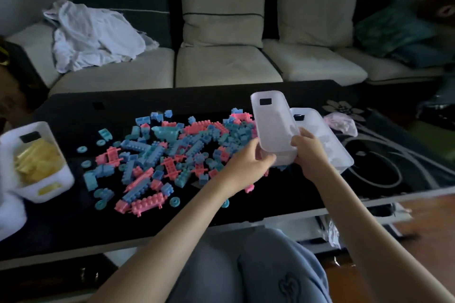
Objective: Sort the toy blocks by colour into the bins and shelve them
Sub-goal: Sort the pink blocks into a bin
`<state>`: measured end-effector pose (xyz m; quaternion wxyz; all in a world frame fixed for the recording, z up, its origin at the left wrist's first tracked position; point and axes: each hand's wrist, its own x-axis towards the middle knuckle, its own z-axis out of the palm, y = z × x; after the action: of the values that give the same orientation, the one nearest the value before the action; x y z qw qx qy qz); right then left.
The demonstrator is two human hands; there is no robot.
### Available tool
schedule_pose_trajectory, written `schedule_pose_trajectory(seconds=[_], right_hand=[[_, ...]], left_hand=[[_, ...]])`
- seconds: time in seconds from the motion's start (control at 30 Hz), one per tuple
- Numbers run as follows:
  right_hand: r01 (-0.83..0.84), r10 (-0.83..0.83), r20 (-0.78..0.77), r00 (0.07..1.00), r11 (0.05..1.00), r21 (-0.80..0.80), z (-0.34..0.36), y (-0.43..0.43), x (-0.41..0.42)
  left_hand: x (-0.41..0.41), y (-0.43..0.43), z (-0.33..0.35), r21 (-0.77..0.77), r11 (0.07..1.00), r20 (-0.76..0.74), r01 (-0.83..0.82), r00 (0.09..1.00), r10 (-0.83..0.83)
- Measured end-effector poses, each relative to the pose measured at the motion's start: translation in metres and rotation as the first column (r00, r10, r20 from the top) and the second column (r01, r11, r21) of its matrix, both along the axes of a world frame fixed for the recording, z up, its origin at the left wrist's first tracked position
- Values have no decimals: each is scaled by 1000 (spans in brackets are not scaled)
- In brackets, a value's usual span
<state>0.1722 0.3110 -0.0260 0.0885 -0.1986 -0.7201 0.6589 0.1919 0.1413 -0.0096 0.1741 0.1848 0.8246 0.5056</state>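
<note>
A heap of pink, blue and teal toy blocks (157,155) lies spread over the black coffee table (73,219). Both hands hold one empty translucent white bin (274,125), tilted with its bottom toward me, above the right end of the heap. My left hand (248,162) grips its near left corner and my right hand (311,152) grips its near right corner. A second translucent bin (337,150) stands on the table just behind and right of it. A white bin with yellow blocks (37,162) sits at the table's left edge.
A beige sofa (221,64) with cushions and a crumpled white cloth (93,37) runs behind the table. A pink plastic bag (342,124) lies at the table's right end. My knees in grey trousers (246,265) are under the near edge.
</note>
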Motion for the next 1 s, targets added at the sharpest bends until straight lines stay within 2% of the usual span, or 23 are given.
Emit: schedule_pose_trajectory(seconds=[0.1,0.17,0.3,0.4,0.53,0.67,0.73,0.8,0.87,1.0], right_hand=[[52,-59,27,998,976,213,-9,24,-5],[53,-65,38,997,966,254,-10,38,-6],[130,-131,5,991,989,71,-4,53,-2],[153,-152,-22,988,987,46,-4,66,1],[169,-161,-51,986,953,252,-6,77,5],[186,-195,-14,981,907,379,-12,75,6],[158,-179,8,984,889,429,-15,71,7],[101,-135,35,990,866,490,-18,66,8],[68,-113,50,992,840,538,-20,61,7],[44,-85,44,995,816,576,-20,50,7]], left_hand=[[-4,14,-7,-61,980,-17,191,981,-192],[-10,21,-9,-98,963,14,251,968,-251],[-20,32,-13,-109,945,28,310,951,-309],[-19,39,-12,-142,933,-1,332,942,-335],[-10,40,-14,-311,910,-154,275,930,-334],[-8,36,-25,-402,879,-239,257,897,-372],[-12,29,-30,-518,841,-302,156,887,-350],[-18,20,-33,-624,782,-418,-15,852,-317],[-24,12,-34,-641,756,-493,-133,826,-273],[-34,4,-31,-657,738,-463,-157,856,-229]])
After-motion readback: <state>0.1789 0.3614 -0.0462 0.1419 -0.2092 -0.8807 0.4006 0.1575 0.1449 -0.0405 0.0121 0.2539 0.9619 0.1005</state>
